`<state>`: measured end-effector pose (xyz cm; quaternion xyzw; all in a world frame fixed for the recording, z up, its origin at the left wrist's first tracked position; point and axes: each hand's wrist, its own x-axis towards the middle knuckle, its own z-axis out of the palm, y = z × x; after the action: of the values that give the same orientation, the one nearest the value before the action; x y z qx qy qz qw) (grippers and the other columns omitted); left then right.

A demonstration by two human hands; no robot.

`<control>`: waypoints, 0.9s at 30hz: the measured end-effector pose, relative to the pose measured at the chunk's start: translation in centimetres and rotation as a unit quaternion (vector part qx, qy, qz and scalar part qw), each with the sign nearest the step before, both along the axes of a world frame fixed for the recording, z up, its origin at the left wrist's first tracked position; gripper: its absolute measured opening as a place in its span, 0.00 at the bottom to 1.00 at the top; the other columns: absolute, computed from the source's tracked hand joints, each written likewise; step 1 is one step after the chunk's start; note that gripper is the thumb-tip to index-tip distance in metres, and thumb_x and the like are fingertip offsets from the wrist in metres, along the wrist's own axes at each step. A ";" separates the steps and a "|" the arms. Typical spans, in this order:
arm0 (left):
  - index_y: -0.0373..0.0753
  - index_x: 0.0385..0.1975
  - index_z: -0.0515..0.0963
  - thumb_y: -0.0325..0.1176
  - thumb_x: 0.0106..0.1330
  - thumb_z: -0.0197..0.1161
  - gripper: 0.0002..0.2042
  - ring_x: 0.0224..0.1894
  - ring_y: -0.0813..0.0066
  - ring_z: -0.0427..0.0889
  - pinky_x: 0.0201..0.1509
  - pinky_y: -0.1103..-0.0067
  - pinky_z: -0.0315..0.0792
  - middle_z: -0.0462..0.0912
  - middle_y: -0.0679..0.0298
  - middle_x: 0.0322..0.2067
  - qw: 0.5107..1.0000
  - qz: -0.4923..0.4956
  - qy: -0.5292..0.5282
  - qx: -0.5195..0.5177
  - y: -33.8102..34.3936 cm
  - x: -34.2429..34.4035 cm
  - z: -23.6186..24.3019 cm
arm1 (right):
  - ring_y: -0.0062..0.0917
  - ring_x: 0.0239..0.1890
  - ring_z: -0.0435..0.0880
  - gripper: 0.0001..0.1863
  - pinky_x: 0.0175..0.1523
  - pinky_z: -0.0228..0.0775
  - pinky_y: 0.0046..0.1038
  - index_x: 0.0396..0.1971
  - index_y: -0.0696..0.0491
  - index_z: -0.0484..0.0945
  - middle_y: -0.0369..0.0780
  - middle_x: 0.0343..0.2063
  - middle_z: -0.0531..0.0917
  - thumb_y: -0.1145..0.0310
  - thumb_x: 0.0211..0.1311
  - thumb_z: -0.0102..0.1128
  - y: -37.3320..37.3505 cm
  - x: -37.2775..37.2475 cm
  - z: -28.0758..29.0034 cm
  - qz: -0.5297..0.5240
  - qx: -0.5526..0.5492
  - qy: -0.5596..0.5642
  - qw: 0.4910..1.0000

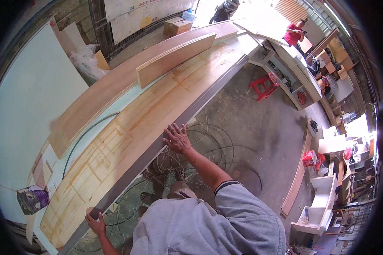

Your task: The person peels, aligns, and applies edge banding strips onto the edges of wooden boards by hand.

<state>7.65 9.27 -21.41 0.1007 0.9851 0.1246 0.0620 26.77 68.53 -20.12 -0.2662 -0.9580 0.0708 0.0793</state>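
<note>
My left hand (pixel 95 221) grips a long dark grey strip (pixel 147 161) along the near edge of a pale wooden panel (pixel 98 170), low in the view. My right hand (pixel 176 138) lies on the same strip farther along, fingers spread. Behind the pale panel lie a long curved brown board (pixel 81 117) and a shorter curved plywood piece (pixel 174 59) standing on edge. A dark cable (pixel 74 146) curves between the boards. A worn purple-and-black container (pixel 32 199) sits at the panel's left end. Tangled wires and cables hang or lie below the strip.
A red stool (pixel 264 87) stands on the concrete floor (pixel 234 114) near an open cabinet unit (pixel 285 72). A person in red (pixel 293 34) stands beyond it, holding a small dark object. A cardboard box (pixel 176 27) is at the back; white drawer units (pixel 317 204) and boards crowd the right.
</note>
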 end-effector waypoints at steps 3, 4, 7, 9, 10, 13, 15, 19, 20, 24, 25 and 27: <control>0.30 0.61 0.60 0.50 0.59 0.64 0.37 0.64 0.45 0.61 0.66 0.62 0.59 0.60 0.42 0.62 1.000 -0.008 0.012 0.010 0.0 0.0 -0.5 | 0.38 0.69 0.57 0.30 0.70 0.35 0.55 0.60 0.50 0.68 0.44 0.63 0.65 0.45 0.65 0.45 -0.1 0.5 -0.5 -0.001 0.028 0.040 0.999; 0.30 0.61 0.60 0.50 0.59 0.64 0.37 0.64 0.45 0.61 0.66 0.62 0.59 0.60 0.42 0.62 1.000 -0.010 0.010 0.008 0.2 0.0 -0.6 | 0.38 0.69 0.57 0.30 0.70 0.35 0.55 0.60 0.50 0.68 0.44 0.63 0.65 0.45 0.65 0.45 -0.1 0.5 -0.5 -0.003 0.026 0.039 0.999; 0.29 0.61 0.59 0.50 0.60 0.64 0.37 0.65 0.45 0.60 0.67 0.62 0.59 0.59 0.41 0.62 1.000 -0.008 0.022 0.006 1.0 -0.3 -1.1 | 0.38 0.69 0.57 0.29 0.70 0.35 0.56 0.59 0.49 0.69 0.44 0.63 0.65 0.46 0.65 0.45 0.4 1.0 -1.4 -0.014 0.021 0.042 0.999; 0.29 0.61 0.58 0.50 0.60 0.64 0.38 0.64 0.45 0.60 0.67 0.62 0.59 0.59 0.42 0.62 0.999 -0.008 0.038 0.018 -0.7 0.0 -1.7 | 0.37 0.69 0.56 0.30 0.71 0.33 0.52 0.60 0.50 0.67 0.43 0.64 0.64 0.46 0.65 0.45 0.2 -0.8 -1.3 -0.011 0.048 0.086 0.995; 0.29 0.61 0.58 0.52 0.60 0.63 0.38 0.64 0.45 0.61 0.67 0.62 0.58 0.60 0.41 0.61 0.999 0.001 0.041 0.016 -1.5 -0.2 -1.6 | 0.37 0.68 0.57 0.29 0.71 0.36 0.51 0.60 0.51 0.67 0.44 0.64 0.64 0.48 0.64 0.48 -0.2 -1.3 -0.1 -0.040 0.017 0.106 0.993; 0.28 0.61 0.60 0.54 0.62 0.60 0.38 0.64 0.44 0.60 0.67 0.61 0.57 0.60 0.41 0.62 0.996 0.009 0.059 -0.072 2.8 1.1 -0.3 | 0.39 0.63 0.65 0.25 0.66 0.51 0.44 0.55 0.54 0.71 0.45 0.58 0.71 0.55 0.62 0.54 3.4 3.2 0.1 -0.205 0.009 0.223 0.953; 0.28 0.62 0.60 0.58 0.64 0.55 0.39 0.67 0.45 0.56 0.70 0.62 0.53 0.56 0.39 0.64 0.998 0.030 0.055 -0.024 5.1 2.1 0.0 | 0.41 0.57 0.71 0.21 0.62 0.58 0.38 0.49 0.54 0.75 0.45 0.51 0.77 0.55 0.62 0.54 5.6 7.7 -3.8 -0.380 -0.031 0.270 0.884; 0.30 0.59 0.64 0.54 0.64 0.57 0.35 0.65 0.44 0.58 0.68 0.59 0.55 0.63 0.39 0.60 0.992 -0.006 0.029 -0.122 4.0 9.1 -0.7 | 0.42 0.47 0.79 0.17 0.52 0.68 0.39 0.39 0.56 0.79 0.50 0.41 0.81 0.58 0.59 0.53 2.5 10.8 -16.9 -0.523 -0.242 0.139 0.805; 0.29 0.59 0.64 0.54 0.63 0.58 0.35 0.65 0.43 0.59 0.67 0.59 0.55 0.63 0.39 0.59 0.990 -0.029 -0.083 -0.112 5.6 11.0 -0.2 | 0.42 0.45 0.80 0.16 0.49 0.70 0.40 0.36 0.55 0.80 0.50 0.38 0.82 0.59 0.57 0.53 0.8 12.1 -21.5 -0.515 -0.286 0.076 0.804; 0.30 0.60 0.63 0.54 0.59 0.61 0.37 0.62 0.40 0.63 0.65 0.60 0.58 0.64 0.38 0.58 0.882 -0.185 -0.410 -0.139 13.2 18.9 -6.6 | 0.41 0.43 0.82 0.15 0.46 0.74 0.41 0.31 0.51 0.82 0.45 0.33 0.84 0.56 0.51 0.58 -2.2 26.4 -41.8 -0.180 -0.246 -0.340 0.890; 0.30 0.60 0.63 0.54 0.58 0.62 0.38 0.61 0.40 0.64 0.65 0.60 0.59 0.65 0.38 0.57 0.884 -0.185 -0.404 -0.147 10.6 20.2 -8.8 | 0.40 0.41 0.83 0.17 0.46 0.74 0.41 0.31 0.50 0.82 0.44 0.33 0.84 0.53 0.49 0.60 -5.7 24.1 -44.8 -0.131 -0.281 -0.342 0.887; 0.30 0.61 0.62 0.53 0.57 0.63 0.39 0.60 0.40 0.64 0.64 0.59 0.59 0.65 0.37 0.57 0.881 -0.206 -0.371 -0.208 12.8 21.5 -10.7 | 0.39 0.39 0.83 0.18 0.45 0.75 0.41 0.32 0.49 0.82 0.43 0.33 0.84 0.51 0.47 0.63 -9.3 24.1 -51.1 -0.157 -0.307 -0.323 0.881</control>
<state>29.17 22.07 -32.07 0.2328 0.8502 -0.0708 0.4668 50.83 59.26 -71.25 -0.4319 -0.8064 0.2583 -0.3106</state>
